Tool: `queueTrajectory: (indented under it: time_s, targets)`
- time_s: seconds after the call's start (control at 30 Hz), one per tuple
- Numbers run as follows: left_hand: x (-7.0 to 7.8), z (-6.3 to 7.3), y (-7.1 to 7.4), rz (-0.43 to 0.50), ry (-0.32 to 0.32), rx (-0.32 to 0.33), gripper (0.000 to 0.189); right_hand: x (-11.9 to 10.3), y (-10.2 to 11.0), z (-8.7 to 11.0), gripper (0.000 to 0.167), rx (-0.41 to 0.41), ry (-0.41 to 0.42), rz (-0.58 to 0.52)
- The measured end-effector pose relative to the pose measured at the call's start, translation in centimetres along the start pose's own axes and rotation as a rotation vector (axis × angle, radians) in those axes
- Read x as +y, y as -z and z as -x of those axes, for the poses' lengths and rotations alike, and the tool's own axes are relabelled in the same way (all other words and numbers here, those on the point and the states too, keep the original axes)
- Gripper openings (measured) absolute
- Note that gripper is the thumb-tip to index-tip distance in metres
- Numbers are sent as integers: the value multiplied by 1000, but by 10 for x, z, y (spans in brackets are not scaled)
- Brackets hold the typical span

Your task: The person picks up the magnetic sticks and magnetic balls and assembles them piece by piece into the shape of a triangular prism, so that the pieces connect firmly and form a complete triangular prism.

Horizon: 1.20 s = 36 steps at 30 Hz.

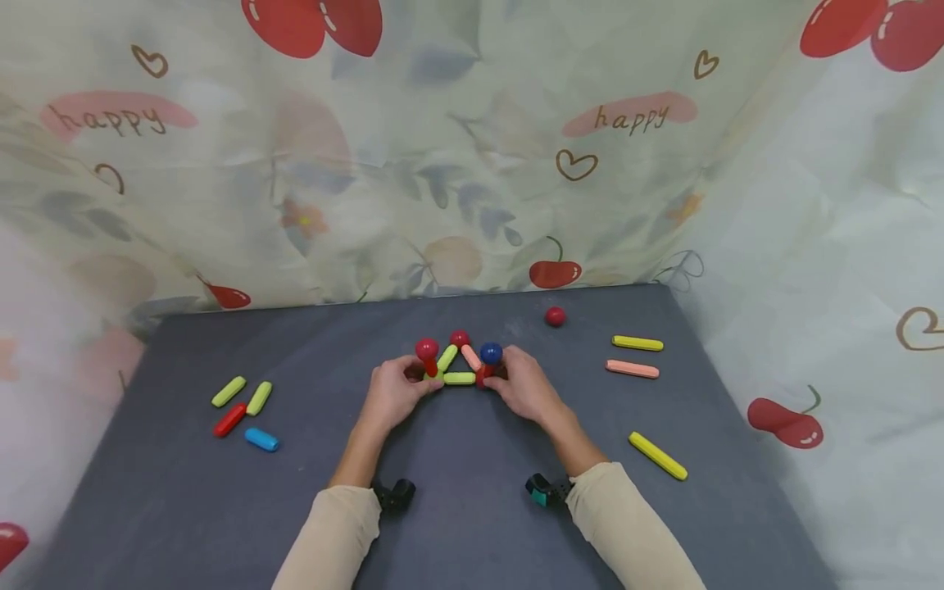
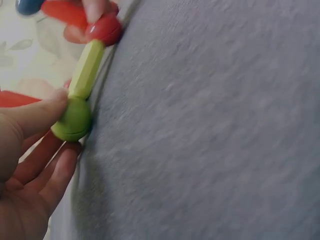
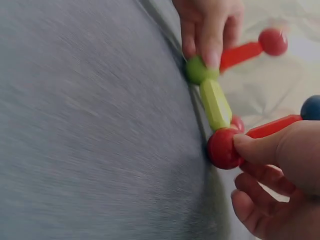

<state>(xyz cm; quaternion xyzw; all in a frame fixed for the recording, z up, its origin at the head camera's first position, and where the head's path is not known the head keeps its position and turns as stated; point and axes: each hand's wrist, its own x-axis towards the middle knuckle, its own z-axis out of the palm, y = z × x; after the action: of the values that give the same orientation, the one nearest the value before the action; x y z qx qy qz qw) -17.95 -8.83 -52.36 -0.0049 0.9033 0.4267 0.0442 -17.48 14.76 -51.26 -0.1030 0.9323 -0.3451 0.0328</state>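
A triangle of toy building rods and balls lies on the table between both hands. Its front side is a yellow-green rod [image 1: 460, 378]; another yellow-green rod [image 1: 447, 358] and a pink rod [image 1: 471, 358] meet at a red ball [image 1: 460, 338] at the back. My left hand [image 1: 394, 391] pinches the green ball [image 2: 73, 120] at the front left corner, my right hand [image 1: 528, 385] the red corner ball [image 3: 223, 149] at the front right. From the left corner a red rod rises, topped by a red ball [image 1: 427, 350]; on the right another red rod [image 3: 274, 126] bears a blue ball [image 1: 491, 353].
Two yellow-green rods [image 1: 229, 392], a red rod [image 1: 230, 419] and a blue rod [image 1: 262, 439] lie at left. To the right are two yellow rods [image 1: 658, 456] and a pink rod [image 1: 632, 369]. A loose red ball [image 1: 555, 316] sits near the back edge, before a patterned curtain [image 1: 413, 164].
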Motion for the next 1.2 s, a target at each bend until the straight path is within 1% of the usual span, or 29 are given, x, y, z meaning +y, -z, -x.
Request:
queueTrajectory:
  time_s: [0.1, 0.17, 0.2, 0.27, 0.33, 0.43, 0.5, 0.57, 0.67, 0.8, 0.93, 1.07, 1.2]
  targets:
    - [1, 1, -2, 8, 26, 38, 40, 1, 2, -17, 20, -15, 15, 5]
    - [2, 0, -3, 8, 45, 60, 41, 0, 3, -24, 21, -40, 17, 23]
    - [3, 0, -4, 9, 54, 72, 42, 0, 5, -25, 22, -52, 18, 44]
    - [5, 0, -9, 11, 61, 83, 45, 2, 10, -21, 33, -69, 6, 105]
    - [6, -1, -12, 7, 60, 89, 46, 3, 16, -12, 50, -69, -6, 177]
    - [7, 0, -12, 3, 58, 106, 47, 8, 27, 2, 76, -55, -17, 278]
    - [7, 1, -12, -8, 57, 121, 47, 13, 36, 12, 87, -46, -26, 337]
    - [6, 3, -11, -16, 59, 136, 47, 22, 45, 21, 94, -44, -37, 391]
    - [6, 3, -11, -30, 58, 140, 48, 40, 58, 35, 99, -39, -58, 483]
    - [6, 4, -11, -41, 62, 125, 49, 70, 74, 57, 100, -17, -77, 545]
    - [7, 3, -11, -46, 78, 113, 49, 95, 88, 81, 99, -5, -100, 542]
    - [8, 3, -10, -44, 81, 117, 48, 113, 100, 105, 100, 1, -115, 533]
    - [8, 3, -9, -37, 78, 113, 47, 127, 110, 128, 106, -32, -126, 536]
